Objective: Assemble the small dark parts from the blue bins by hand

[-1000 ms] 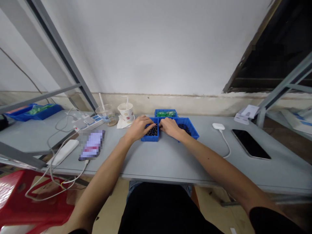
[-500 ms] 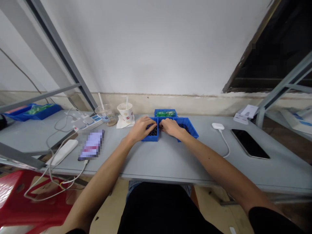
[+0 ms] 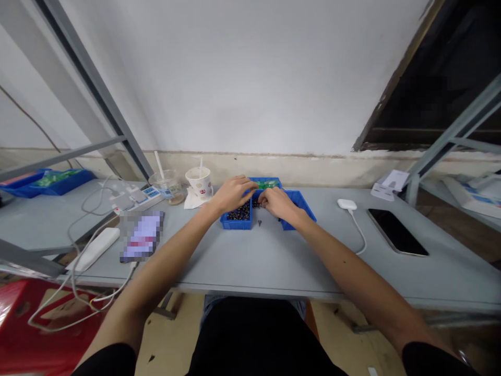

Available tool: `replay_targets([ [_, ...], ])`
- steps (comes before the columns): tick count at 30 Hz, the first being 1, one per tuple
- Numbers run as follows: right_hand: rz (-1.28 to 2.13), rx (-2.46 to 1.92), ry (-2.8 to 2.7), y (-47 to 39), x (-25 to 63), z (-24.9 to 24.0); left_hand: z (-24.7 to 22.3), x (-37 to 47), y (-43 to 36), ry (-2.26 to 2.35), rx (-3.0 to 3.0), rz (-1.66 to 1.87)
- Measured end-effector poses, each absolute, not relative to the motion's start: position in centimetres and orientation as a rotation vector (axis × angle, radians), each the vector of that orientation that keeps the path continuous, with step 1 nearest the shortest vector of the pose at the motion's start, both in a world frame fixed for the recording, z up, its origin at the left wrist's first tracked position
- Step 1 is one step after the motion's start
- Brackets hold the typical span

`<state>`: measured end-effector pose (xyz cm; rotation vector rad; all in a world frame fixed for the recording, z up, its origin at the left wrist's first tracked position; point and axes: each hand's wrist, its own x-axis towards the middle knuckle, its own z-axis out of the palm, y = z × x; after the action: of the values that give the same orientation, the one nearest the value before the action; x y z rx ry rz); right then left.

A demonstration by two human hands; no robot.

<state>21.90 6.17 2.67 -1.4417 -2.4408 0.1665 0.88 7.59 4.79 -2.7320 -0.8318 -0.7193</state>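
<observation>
My left hand (image 3: 236,193) is above the back of a left blue bin (image 3: 236,225) heaped with small dark parts (image 3: 239,212). Its fingers stretch to the right with the thumb apart, and nothing shows between them. My right hand (image 3: 277,202) is between the bins, by the left edge of a right blue bin (image 3: 301,208), with its fingers bent together. Whatever they pinch is too small or hidden. Loose dark pieces (image 3: 257,204) lie under its fingertips, and another small dark piece (image 3: 260,223) lies on the table nearer me.
A back blue bin (image 3: 275,179) holds green packets (image 3: 267,184). To the left stand a paper cup (image 3: 199,184), a clear plastic cup (image 3: 170,189), a power strip (image 3: 147,198) and a phone (image 3: 143,236). On the right lie a white earbud case (image 3: 346,204) and a dark phone (image 3: 397,232).
My left hand has risen and shifted toward the back bin, uncovering more dark parts. My right hand has moved slightly right. Loose pieces between the bins now show.
</observation>
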Motion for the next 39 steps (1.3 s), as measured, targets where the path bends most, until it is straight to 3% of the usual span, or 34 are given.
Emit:
replay_targets([
  [12,0.265,-1.133,-2.191,2.8,22.6,1.2,3.0,0.2,5.8,-0.761,-2.730,-0.742],
  [22,-0.110,-1.056,-2.285,2.6,22.5,0.8,3.9,0.4,5.2,-0.686,-2.708,-0.737],
  [39,-0.087,-0.984,-2.088,2.2,22.2,1.2,3.3,1.1,4.7,-0.827,-2.662,-0.852],
])
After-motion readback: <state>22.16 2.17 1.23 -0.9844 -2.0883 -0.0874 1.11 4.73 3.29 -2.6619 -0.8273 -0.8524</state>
